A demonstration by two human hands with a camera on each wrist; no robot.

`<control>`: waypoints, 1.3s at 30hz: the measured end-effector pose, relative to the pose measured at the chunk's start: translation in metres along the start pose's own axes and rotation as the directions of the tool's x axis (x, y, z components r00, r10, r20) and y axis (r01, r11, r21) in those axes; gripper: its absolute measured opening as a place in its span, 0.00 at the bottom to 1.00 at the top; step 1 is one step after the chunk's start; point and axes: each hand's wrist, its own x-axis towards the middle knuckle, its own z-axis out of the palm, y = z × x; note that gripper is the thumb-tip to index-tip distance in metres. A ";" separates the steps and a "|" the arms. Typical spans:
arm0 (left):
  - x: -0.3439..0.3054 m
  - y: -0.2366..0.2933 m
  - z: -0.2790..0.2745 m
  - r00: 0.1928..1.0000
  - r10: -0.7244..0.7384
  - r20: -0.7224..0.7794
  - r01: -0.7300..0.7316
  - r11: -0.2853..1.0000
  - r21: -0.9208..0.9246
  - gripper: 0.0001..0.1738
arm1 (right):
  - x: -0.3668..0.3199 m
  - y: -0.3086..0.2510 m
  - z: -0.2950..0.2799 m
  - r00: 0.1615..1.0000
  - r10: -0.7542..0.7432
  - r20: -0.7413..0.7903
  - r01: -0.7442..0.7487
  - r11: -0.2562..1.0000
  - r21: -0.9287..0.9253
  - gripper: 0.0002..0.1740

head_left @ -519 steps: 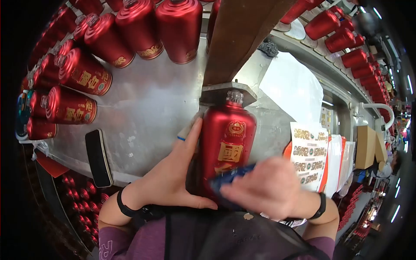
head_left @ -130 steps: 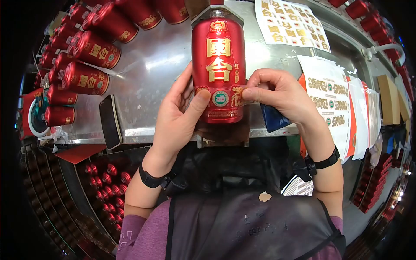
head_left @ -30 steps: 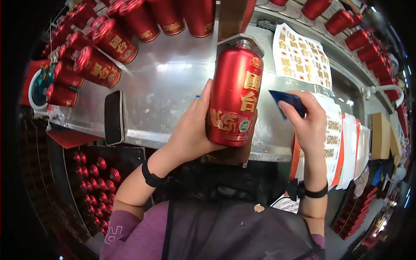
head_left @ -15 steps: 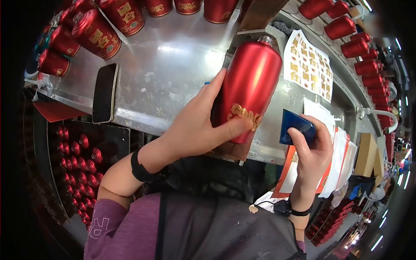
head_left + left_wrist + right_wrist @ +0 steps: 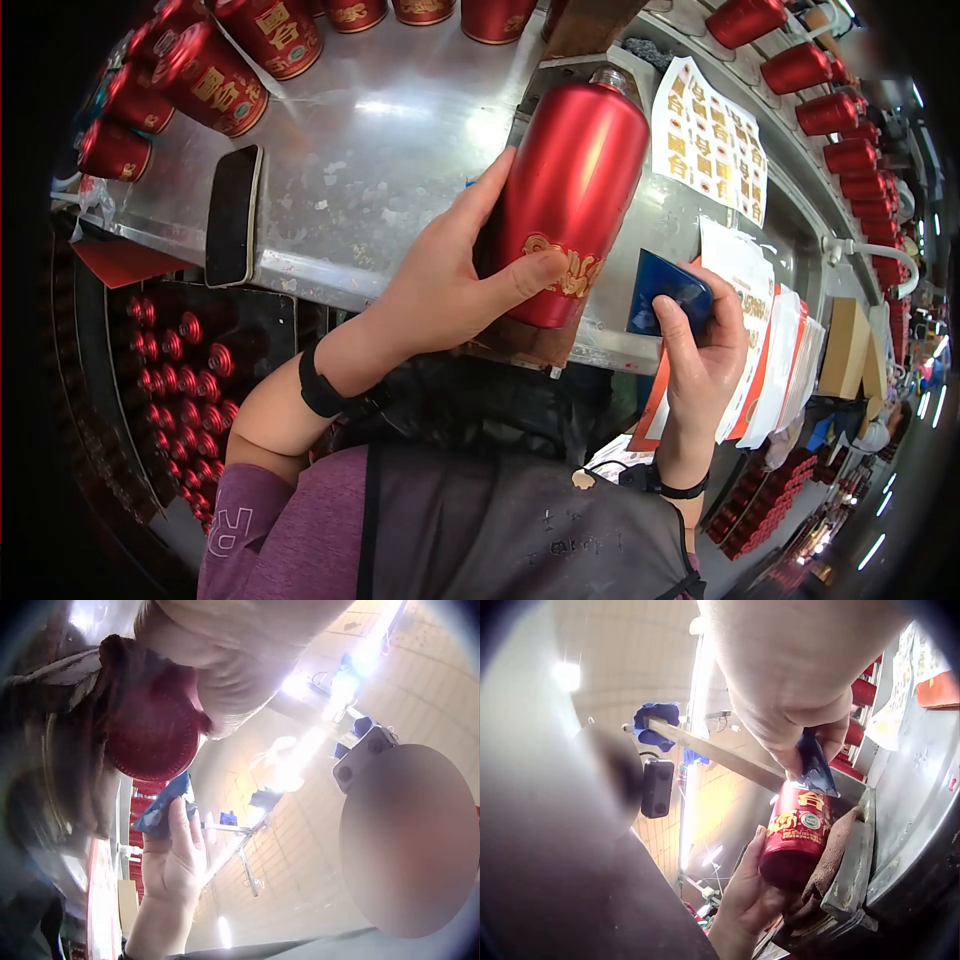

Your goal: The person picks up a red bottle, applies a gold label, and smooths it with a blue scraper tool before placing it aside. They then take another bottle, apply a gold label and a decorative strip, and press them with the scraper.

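Observation:
A red metallic bottle (image 5: 580, 170) with a clear glass neck lies on a brown, cloth-covered rest (image 5: 525, 342) on the metal table. My left hand (image 5: 435, 265) grips its lower part, thumb over the gold pattern near the base. From the right wrist view, gold characters, scrollwork and a green round emblem show on the bottle's other side. Between thumb and fingers my right hand (image 5: 708, 360) pinches a flat blue scraper (image 5: 660, 288), just right of the bottle in the head view. In the right wrist view the scraper (image 5: 815, 766) overlaps the bottle's upper part.
Left on the table lies a phone (image 5: 233, 215), with several labelled red bottles (image 5: 210, 85) behind it. A gold decal sheet (image 5: 705, 140) lies at back right; more printed sheets (image 5: 735, 260) are stacked nearer. A brown beam (image 5: 590, 30) rises behind the bottle.
Earlier both hands pressed a clear strip on the bottle while the scraper lay aside; the right hand has since picked it up. The bottle has rolled, turning its large characters out of head view.

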 end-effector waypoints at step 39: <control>-0.010 0.003 -0.012 0.991 0.122 0.057 -0.134 0.888 0.439 0.72 | 0.002 -0.051 0.042 0.526 -0.588 0.614 0.851 0.360 -0.383 0.30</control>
